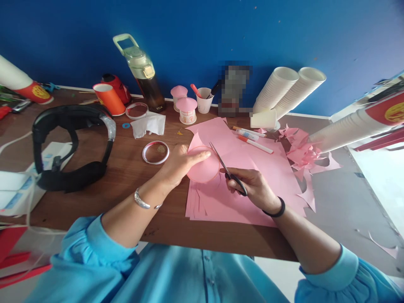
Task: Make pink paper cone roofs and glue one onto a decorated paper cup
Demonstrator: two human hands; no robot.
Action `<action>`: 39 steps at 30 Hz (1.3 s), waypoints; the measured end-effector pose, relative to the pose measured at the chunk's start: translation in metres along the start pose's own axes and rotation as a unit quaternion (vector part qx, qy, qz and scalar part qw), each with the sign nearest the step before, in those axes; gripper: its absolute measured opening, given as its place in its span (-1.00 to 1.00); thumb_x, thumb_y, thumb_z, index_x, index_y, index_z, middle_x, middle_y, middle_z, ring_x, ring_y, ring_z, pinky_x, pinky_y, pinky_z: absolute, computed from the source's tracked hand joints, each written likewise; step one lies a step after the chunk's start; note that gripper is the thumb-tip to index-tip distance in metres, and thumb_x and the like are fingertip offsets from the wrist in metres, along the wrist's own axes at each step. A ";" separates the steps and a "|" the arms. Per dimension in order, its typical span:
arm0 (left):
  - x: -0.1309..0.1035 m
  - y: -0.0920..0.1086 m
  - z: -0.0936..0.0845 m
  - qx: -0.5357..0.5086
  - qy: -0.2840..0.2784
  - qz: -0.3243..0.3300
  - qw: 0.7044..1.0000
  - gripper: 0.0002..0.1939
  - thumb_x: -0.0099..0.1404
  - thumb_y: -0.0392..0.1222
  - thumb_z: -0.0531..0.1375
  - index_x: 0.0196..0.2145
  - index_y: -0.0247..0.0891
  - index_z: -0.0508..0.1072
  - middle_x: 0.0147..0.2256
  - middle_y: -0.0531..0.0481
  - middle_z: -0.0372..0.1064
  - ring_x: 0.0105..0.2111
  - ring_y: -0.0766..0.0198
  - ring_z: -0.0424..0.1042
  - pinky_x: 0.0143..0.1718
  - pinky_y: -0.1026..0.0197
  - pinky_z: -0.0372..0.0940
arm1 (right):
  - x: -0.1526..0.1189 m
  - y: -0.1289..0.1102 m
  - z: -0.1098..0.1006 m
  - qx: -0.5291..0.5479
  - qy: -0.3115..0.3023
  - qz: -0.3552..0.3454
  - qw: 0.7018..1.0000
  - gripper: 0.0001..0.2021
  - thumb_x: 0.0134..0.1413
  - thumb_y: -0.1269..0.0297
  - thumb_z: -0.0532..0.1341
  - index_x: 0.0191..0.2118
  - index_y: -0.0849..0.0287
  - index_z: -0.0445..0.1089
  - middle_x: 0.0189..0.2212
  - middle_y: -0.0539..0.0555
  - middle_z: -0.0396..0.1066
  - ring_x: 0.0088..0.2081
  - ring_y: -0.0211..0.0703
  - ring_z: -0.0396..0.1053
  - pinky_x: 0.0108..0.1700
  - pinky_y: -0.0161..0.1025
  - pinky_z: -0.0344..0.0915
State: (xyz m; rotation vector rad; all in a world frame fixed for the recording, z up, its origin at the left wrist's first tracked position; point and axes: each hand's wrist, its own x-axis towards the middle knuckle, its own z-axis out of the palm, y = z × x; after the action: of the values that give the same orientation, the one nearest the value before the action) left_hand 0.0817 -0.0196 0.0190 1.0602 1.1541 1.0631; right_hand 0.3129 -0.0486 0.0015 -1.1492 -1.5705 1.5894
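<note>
My left hand (186,164) grips a pink paper circle (203,170) with an orange line along its edge, thumb on top and the other fingers hidden beneath. In my right hand (249,185) is a pair of scissors (224,163) with dark handles, its fingers wrapped round them. The blades point up and left and lie along the circle's right edge. Below both hands spreads a stack of pink paper sheets (252,206). Two small paper-cup houses (188,115) with pink cone roofs stand behind, partly overlapping.
Markers (255,144) lie on the paper. Pink scraps (299,149) and stacked paper cups (276,90) are on the right. A tape roll (155,152), a bottle (145,80), an orange cup (109,99) and a black headset strap (72,179) occupy the left.
</note>
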 end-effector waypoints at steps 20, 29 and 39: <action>0.000 0.008 0.000 0.022 -0.024 -0.002 0.999 -0.68 0.11 -0.01 0.44 -0.25 -0.28 0.68 -0.19 -0.17 0.65 -0.16 -0.01 0.60 -0.12 0.06 0.44 | 0.000 0.000 -0.003 -0.007 -0.008 -0.007 1.000 -0.47 0.09 -0.08 0.39 -0.01 0.29 0.57 -0.54 -0.03 0.34 -0.52 -0.30 0.27 -0.52 -0.29 0.26; 0.005 0.002 -0.009 0.032 -0.069 0.009 0.997 -0.61 0.18 0.01 0.42 -0.11 -0.30 0.65 -0.18 -0.14 0.63 -0.09 -0.02 0.58 -0.01 0.03 0.42 | 0.000 0.001 -0.005 0.006 -0.015 -0.004 1.000 -0.49 0.08 -0.03 0.41 -0.02 0.30 0.58 -0.54 -0.03 0.34 -0.54 -0.32 0.27 -0.54 -0.30 0.26; 0.004 0.008 -0.010 0.043 -0.082 0.009 0.996 -0.63 0.20 0.00 0.40 -0.12 -0.29 0.65 -0.25 -0.12 0.61 -0.09 -0.04 0.57 -0.02 0.01 0.44 | -0.001 0.000 -0.006 0.010 -0.024 -0.008 1.000 -0.53 0.10 0.02 0.41 -0.01 0.32 0.58 -0.56 -0.04 0.34 -0.54 -0.32 0.26 -0.55 -0.31 0.24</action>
State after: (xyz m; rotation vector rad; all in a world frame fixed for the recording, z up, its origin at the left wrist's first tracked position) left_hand 0.0712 -0.0138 0.0248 1.2040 1.0666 0.9278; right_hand 0.3182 -0.0466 0.0019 -1.0915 -1.5878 1.6298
